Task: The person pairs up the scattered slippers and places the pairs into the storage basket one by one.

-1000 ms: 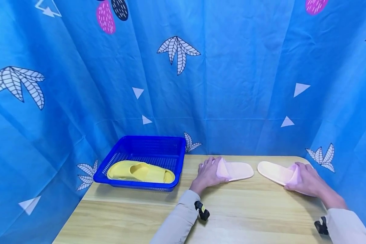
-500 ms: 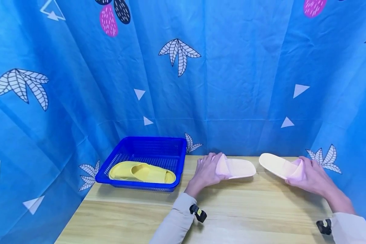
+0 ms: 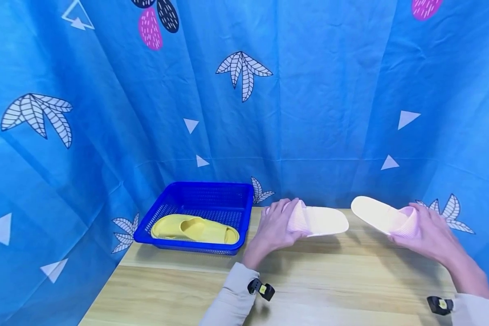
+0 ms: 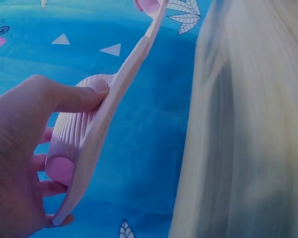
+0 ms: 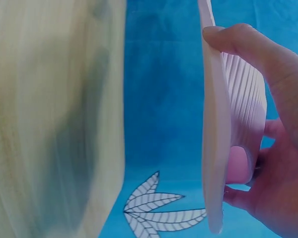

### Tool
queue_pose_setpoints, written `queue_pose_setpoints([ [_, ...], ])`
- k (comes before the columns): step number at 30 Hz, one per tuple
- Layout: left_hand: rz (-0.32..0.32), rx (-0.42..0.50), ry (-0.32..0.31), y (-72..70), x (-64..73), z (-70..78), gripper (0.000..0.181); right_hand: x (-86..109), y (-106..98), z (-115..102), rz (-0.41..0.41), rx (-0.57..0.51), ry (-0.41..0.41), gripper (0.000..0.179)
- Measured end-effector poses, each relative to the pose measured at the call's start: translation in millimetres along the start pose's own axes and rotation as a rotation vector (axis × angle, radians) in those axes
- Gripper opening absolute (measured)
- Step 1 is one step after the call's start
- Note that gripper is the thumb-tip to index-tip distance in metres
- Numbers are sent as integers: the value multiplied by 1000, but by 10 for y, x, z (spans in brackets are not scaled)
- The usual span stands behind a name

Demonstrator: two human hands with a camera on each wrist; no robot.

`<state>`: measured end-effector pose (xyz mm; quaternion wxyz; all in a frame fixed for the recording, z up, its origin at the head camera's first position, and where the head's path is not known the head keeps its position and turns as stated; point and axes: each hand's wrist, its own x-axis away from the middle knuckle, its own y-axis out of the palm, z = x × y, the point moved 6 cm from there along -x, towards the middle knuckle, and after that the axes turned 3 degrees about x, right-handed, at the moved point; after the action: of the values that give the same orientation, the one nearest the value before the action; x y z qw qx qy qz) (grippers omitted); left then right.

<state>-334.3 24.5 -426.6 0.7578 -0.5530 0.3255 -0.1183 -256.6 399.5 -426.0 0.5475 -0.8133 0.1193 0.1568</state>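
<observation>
My left hand (image 3: pixel 274 227) grips a pale pink slipper (image 3: pixel 327 221) by its ribbed strap end, the heel pointing right. In the left wrist view the thumb lies on one edge of that slipper (image 4: pixel 102 126) and the fingers curl round its far side. The matching slipper (image 3: pixel 376 213) is held in my right hand (image 3: pixel 429 235), its heel pointing left and up. Seen from the right wrist, the thumb presses the edge of this slipper (image 5: pixel 216 129), with fingers behind the strap. Both slippers are raised off the table, and their heel ends stand slightly apart.
A blue perforated basket (image 3: pixel 244 226) stands at the back left of the wooden table (image 3: pixel 179 290). One yellow slipper (image 3: pixel 199 229) shows lying in it. A blue patterned curtain (image 3: pixel 318 113) hangs close behind the table and at both sides.
Both hands have lifted the pink slippers up off the table, and the right one has also shifted a little to the right. The basket and yellow slipper have not moved on the table.
</observation>
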Motion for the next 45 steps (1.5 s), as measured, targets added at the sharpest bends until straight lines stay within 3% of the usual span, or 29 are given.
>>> queue_pose_setpoints([
  [10,52,24,17,-187,220,-48,95,43,-181,-161,110,-7,-9,105],
  [15,83,30,0,-310,331,-92,94,88,-226,-259,123,-6,9,109],
  [20,126,29,26,-434,405,-144,94,137,-290,-362,157,-15,8,113],
  [35,214,99,8,-726,665,-502,92,211,-299,-621,191,-82,-14,119],
  [45,251,117,48,-796,748,-639,94,217,-298,-795,222,-106,-63,117],
])
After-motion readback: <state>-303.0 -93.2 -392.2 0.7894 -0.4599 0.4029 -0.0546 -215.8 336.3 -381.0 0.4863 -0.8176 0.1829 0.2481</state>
